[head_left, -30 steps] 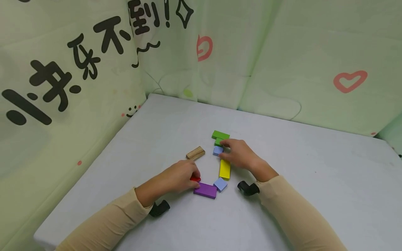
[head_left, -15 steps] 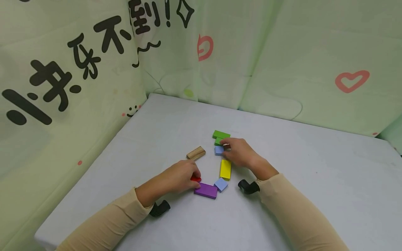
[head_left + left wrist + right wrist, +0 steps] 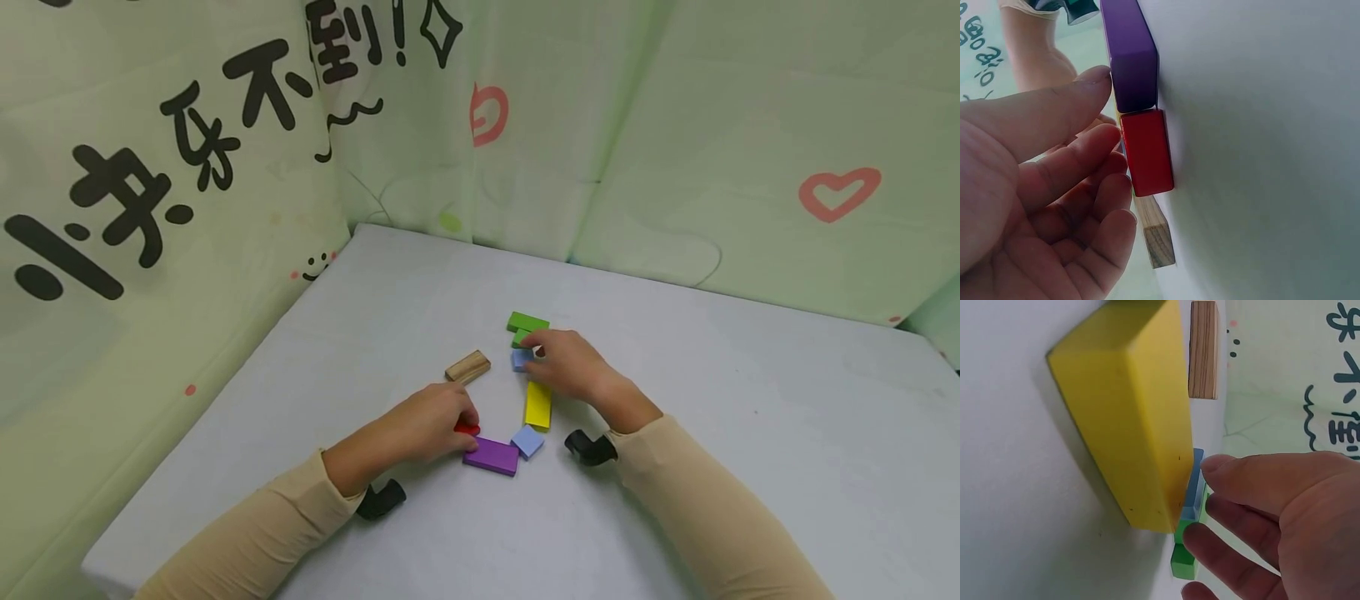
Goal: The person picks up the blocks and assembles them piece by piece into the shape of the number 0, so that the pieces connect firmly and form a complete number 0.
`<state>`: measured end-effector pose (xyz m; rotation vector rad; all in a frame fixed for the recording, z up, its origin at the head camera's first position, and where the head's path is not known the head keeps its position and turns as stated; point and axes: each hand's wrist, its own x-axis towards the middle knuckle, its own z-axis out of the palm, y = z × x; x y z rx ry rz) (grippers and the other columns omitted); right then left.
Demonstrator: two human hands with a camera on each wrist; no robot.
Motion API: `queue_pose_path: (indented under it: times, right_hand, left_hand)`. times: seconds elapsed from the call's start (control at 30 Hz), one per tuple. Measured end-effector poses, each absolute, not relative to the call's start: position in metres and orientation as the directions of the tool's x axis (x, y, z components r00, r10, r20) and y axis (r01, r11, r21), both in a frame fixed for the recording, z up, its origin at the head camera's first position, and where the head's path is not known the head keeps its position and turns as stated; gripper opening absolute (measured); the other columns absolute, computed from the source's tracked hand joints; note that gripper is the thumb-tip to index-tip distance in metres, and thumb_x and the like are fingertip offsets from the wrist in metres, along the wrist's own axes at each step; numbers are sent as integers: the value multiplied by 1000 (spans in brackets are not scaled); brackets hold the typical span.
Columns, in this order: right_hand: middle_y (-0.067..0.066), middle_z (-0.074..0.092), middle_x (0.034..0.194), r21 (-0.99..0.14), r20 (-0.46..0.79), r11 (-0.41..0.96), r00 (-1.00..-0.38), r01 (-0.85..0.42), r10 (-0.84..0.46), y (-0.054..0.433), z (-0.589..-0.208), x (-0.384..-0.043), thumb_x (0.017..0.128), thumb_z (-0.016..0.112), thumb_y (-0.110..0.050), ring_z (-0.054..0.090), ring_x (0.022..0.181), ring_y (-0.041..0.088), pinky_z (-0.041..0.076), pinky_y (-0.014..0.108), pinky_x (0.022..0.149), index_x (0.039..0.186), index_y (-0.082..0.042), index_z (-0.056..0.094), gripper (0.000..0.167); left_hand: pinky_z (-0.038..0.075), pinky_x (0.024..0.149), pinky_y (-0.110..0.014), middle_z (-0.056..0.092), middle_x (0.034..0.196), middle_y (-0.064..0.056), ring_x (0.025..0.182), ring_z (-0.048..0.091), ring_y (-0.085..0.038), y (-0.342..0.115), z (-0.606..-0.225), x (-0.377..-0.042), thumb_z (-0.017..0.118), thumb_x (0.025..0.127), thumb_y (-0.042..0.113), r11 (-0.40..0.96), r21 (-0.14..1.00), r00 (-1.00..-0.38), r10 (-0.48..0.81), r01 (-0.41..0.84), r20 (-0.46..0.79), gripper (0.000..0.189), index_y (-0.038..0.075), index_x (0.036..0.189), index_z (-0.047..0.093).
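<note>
In the head view my left hand (image 3: 438,421) is at the left end of a curved row of blocks. Its thumb touches the purple block (image 3: 1132,56), and its loosely bent fingers rest against the red block (image 3: 1147,153). My right hand (image 3: 566,362) is farther up the row, thumb and fingers on either side of a light blue block (image 3: 521,360), seeming to pinch it. Beyond that lie a small green block (image 3: 519,338) and a longer green block (image 3: 528,322). Below the hand is a yellow block (image 3: 1129,419), then a second light blue block (image 3: 527,442) meeting the purple one.
A bare wooden block (image 3: 467,367) lies apart, left of the row. Everything sits on a white table (image 3: 660,350). Black wrist devices (image 3: 590,448) are by both sleeves. Pale green printed curtains (image 3: 675,142) hang behind and to the left.
The upper light blue block has turned slightly straighter and shifted a little under my right hand, whose fingers moved slightly. My left hand and the other blocks stay put.
</note>
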<state>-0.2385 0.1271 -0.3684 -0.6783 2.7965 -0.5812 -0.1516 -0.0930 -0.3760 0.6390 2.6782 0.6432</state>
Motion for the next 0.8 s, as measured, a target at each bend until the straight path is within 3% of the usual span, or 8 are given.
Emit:
queue_pose_path:
  times: [0.8]
  right_hand:
    - [17,67,118,-435,-94,811,-876,-392,-473,124,-371,-238,95,70,-18,62,105,30,52,40,91,123,2,64,34]
  left_hand:
    - [50,86,-34,62,104,-2,98,57,-19,-95,-375,-150,80,87,19,787,477,-842,516,391,-160,21,7,104,74]
